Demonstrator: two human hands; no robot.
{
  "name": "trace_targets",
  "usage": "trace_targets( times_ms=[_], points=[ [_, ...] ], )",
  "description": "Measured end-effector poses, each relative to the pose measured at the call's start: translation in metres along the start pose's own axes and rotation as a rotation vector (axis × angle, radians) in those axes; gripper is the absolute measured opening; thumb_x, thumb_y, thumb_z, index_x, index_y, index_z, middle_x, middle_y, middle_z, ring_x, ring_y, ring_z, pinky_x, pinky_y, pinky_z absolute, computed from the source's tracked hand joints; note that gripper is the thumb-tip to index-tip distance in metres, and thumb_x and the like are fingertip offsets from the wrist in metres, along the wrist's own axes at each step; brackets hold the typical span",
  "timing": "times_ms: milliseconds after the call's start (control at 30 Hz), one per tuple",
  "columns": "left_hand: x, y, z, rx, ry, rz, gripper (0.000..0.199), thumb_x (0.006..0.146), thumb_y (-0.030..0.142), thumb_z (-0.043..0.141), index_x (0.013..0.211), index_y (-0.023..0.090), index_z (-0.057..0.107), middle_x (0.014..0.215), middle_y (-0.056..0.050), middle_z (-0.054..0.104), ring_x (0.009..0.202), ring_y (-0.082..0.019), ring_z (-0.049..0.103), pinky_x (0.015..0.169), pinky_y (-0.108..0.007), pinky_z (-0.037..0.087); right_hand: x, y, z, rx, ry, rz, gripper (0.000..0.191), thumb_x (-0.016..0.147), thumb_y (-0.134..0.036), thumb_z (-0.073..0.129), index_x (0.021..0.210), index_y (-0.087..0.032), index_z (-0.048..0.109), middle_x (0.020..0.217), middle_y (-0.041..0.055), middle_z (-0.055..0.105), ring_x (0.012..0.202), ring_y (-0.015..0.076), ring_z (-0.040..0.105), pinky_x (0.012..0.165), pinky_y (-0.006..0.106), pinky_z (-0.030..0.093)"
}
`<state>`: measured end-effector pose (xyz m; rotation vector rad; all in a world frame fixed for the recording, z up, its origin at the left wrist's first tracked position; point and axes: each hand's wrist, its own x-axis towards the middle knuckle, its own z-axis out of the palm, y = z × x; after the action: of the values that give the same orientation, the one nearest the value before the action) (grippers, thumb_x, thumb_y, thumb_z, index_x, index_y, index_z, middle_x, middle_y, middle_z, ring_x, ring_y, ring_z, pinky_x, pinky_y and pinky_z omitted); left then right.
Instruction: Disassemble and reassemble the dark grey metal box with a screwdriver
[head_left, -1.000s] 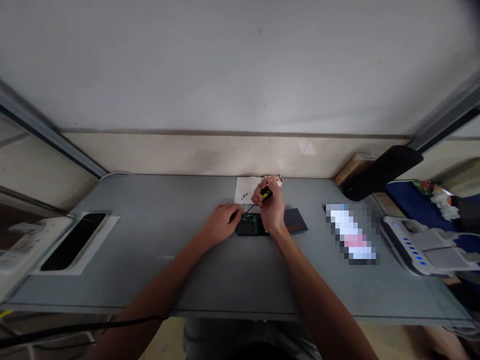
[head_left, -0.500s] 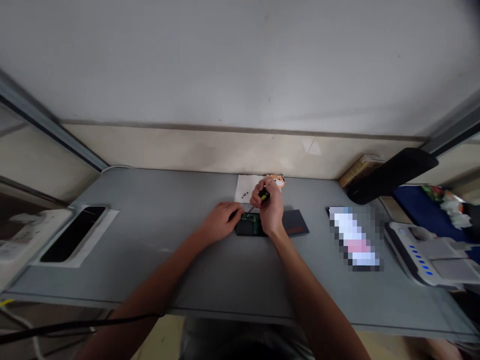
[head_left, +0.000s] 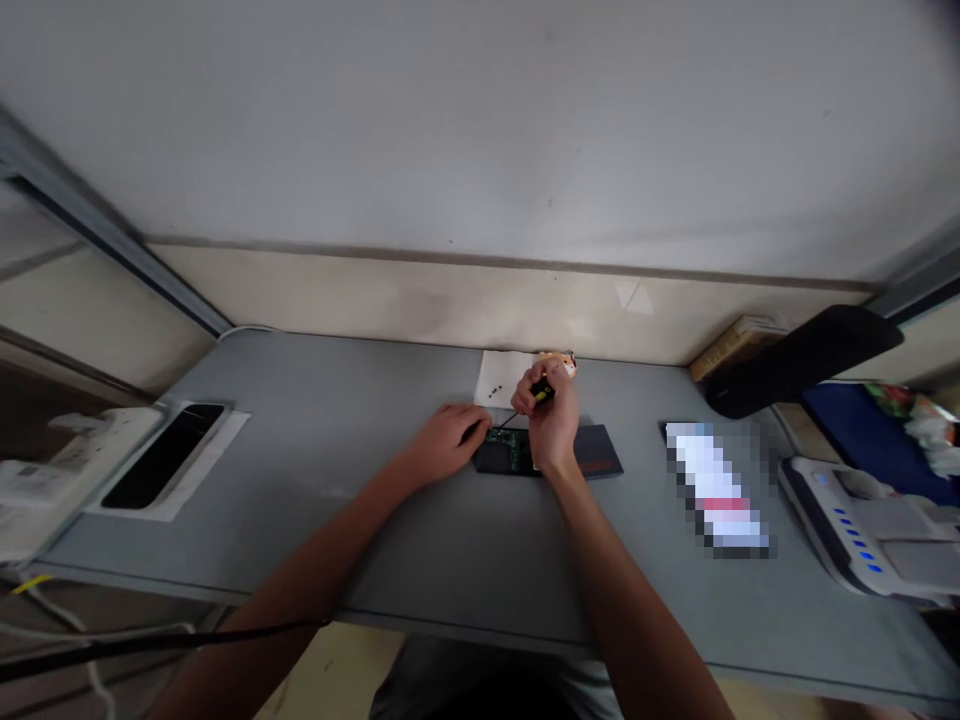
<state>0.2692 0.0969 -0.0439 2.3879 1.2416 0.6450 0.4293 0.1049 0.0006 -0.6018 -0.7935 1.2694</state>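
My right hand [head_left: 551, 410] is wrapped round the black and yellow handle of a screwdriver [head_left: 541, 391]. Its thin shaft slants down left to the top edge of an opened dark device with a green circuit board [head_left: 512, 446]. Fingers of my left hand [head_left: 448, 440] are pressed together at the device's upper left corner, gripping it. Behind lies a white sheet [head_left: 499, 372] with several tiny dark screws [head_left: 495, 391] on it. A dark flat panel [head_left: 602, 450] shows to the right of my right wrist.
At the left lie a black phone [head_left: 165, 455] on white paper and a white power strip [head_left: 90, 470]. To the right are a pixelated lit screen [head_left: 712, 485], a black cylindrical case [head_left: 806, 360] and a white charger with blue lights [head_left: 862, 530]. A cartoon dog item [head_left: 566, 364] stands behind.
The whole scene has shifted slightly right in the view. My right hand and the screwdriver have tilted a little further right, the shaft lying at a lower slant. My left hand stays at the device.
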Motion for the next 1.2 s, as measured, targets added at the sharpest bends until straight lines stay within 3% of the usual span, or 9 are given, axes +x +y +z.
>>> trace_targets(
  times_ms=[300,567,1200],
  points=[
    [0.000,0.001,0.000,0.023,-0.006,0.019,0.029,0.105,0.028,0.036,0.096,0.021,0.063,0.095,-0.006,0.074,0.091,-0.022,0.067,0.091,-0.038,0.050,-0.001,-0.004,0.003,-0.043,0.042,0.003,0.035,0.084,-0.052,0.061,0.073,-0.026,0.040,0.058,-0.0087,0.032,0.046,0.0085,0.027,0.045,0.026,0.022],
    [-0.001,-0.001,0.001,0.038,-0.010,0.020,0.029,0.105,0.029,0.037,0.098,0.021,0.064,0.097,-0.005,0.074,0.093,-0.021,0.068,0.092,-0.038,0.050,-0.008,0.001,0.006,-0.087,-0.006,0.003,0.028,0.090,-0.043,0.056,0.074,-0.025,0.043,0.059,-0.0073,0.038,0.048,0.0092,0.033,0.048,0.027,0.024],
    [0.001,0.000,0.000,0.014,-0.026,0.002,0.031,0.105,0.031,0.037,0.099,0.021,0.066,0.102,-0.006,0.075,0.097,-0.023,0.068,0.095,-0.039,0.050,-0.010,0.000,0.007,-0.071,-0.005,0.029,0.031,0.088,-0.047,0.057,0.072,-0.025,0.042,0.058,-0.0074,0.036,0.047,0.0096,0.031,0.048,0.027,0.022]
  ],
)
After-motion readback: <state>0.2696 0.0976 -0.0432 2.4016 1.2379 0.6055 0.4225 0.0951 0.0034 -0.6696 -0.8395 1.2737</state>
